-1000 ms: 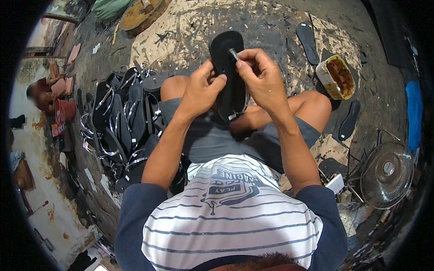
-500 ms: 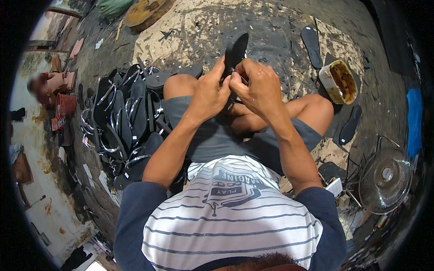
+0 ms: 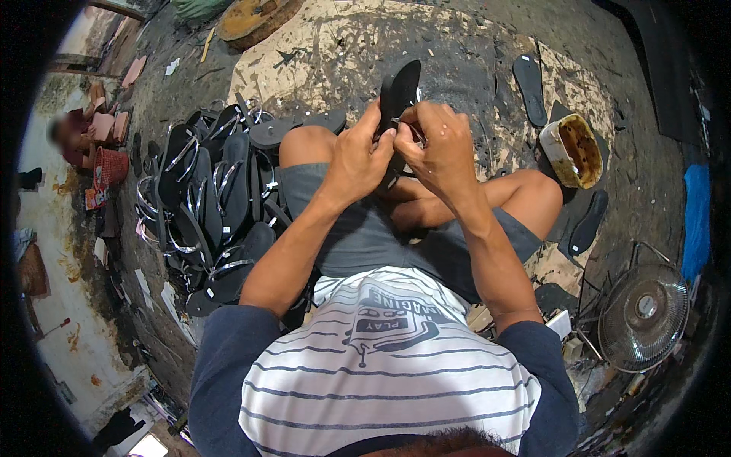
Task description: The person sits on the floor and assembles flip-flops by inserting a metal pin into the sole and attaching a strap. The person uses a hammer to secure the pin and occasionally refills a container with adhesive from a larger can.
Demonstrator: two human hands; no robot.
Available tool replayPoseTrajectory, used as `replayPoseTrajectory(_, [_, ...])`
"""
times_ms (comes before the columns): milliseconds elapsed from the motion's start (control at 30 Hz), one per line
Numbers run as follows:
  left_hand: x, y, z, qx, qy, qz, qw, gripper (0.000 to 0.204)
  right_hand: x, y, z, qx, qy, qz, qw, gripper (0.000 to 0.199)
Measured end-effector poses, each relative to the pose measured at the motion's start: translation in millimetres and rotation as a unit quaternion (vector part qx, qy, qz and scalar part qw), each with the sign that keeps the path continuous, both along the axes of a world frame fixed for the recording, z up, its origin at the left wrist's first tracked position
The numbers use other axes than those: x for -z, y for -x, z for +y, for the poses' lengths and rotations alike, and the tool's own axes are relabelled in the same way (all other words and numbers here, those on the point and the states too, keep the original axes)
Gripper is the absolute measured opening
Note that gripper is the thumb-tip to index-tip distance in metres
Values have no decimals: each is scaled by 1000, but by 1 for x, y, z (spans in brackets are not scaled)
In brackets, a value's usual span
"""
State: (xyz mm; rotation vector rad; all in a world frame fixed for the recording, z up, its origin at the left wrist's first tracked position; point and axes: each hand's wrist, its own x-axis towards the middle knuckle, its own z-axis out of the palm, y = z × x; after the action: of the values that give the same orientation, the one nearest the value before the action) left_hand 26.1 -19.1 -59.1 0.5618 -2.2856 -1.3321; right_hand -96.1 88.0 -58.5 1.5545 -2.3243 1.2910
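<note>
Above my crossed legs, a black sandal [image 3: 401, 90] is held up on edge, its toe end pointing away from me. My left hand [image 3: 355, 158] is closed around its left side, thumb toward the middle. On the other side, my right hand [image 3: 443, 145] has its fingers bent in a pinch at the sandal's shiny strap. Just where the fingertips meet the strap is too small to make out. A glint of silver strap [image 3: 418, 94] shows beyond the right fingers. The sandal's lower part is mostly hidden behind both hands.
Left of my knee lies a heap of black sandals [image 3: 240, 179] with silver straps. A stained tub [image 3: 563, 143] stands by my right knee, with loose black soles [image 3: 528, 87] nearby. A fan [image 3: 646, 316] is at right. Far left, a person [image 3: 74, 139] sits near a red basket [image 3: 111, 167].
The sandal has turned slightly, showing more of its broad face. Both hands keep their hold at nearly the same place, and the right fingers have shifted a little. The whole view has shifted slightly.
</note>
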Motion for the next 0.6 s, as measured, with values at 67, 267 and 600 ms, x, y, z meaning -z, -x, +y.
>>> replayPoseTrajectory(67, [4, 1, 0, -11, -3, 7, 1000, 46, 2, 1, -3, -8, 6, -13, 1000, 13])
replayPoseTrajectory(267, [21, 4, -9, -17, -20, 25, 999, 42, 4, 0, -9, 2, 39, -24, 999, 14])
replayPoseTrajectory(600, [3, 1, -6, -26, -54, -43, 997, 29, 2, 0, -10, 10, 31, 19, 999, 13])
